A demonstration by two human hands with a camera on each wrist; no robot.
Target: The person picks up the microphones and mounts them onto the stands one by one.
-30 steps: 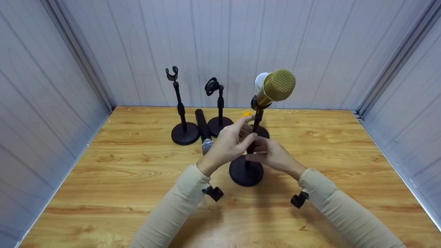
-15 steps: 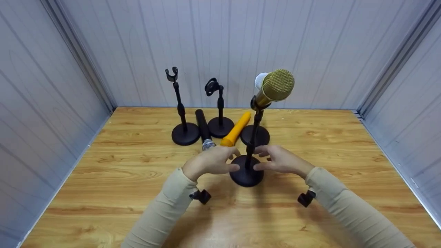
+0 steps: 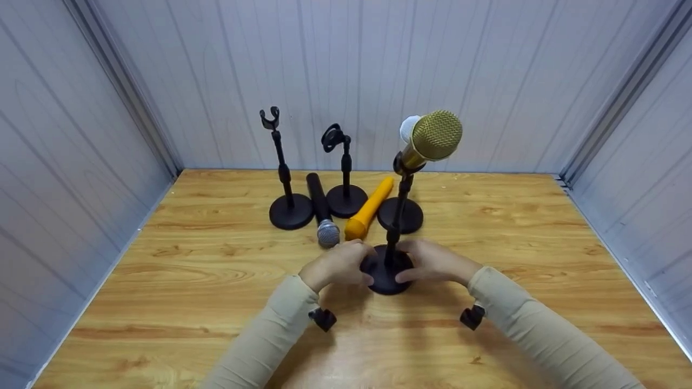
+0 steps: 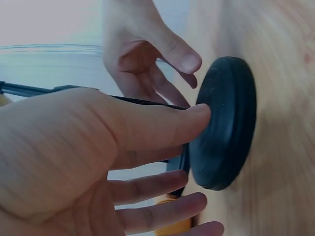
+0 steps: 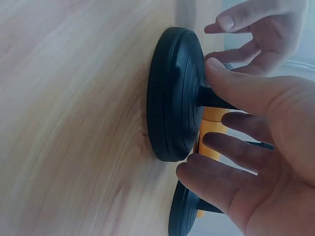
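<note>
A gold microphone [image 3: 437, 135] sits tilted in the clip of the front black microphone stand [image 3: 398, 213], which stands upright on its round base [image 3: 388, 286]. My left hand [image 3: 340, 263] is at the left side of that base, its thumb at the upper face and its other fingers extended in the left wrist view. Opposite it, my right hand [image 3: 437, 262] is at the right side, with thumb and fingers spread about the base [image 5: 172, 93] in the right wrist view. Neither hand curls round the stand. Whether the fingertips touch it, I cannot tell.
Behind the gold microphone, a white microphone [image 3: 409, 128] tops another stand with a round base [image 3: 408, 216]. Two stands with bare clips [image 3: 270, 118] stand further left. A black microphone [image 3: 319, 200] and an orange microphone [image 3: 372, 205] lie on the wooden table [image 3: 189, 281].
Both hands have let go of the stand's pole and come down to either side of its base. The orange microphone, mostly hidden before, is now in view. The stand has stayed in place.
</note>
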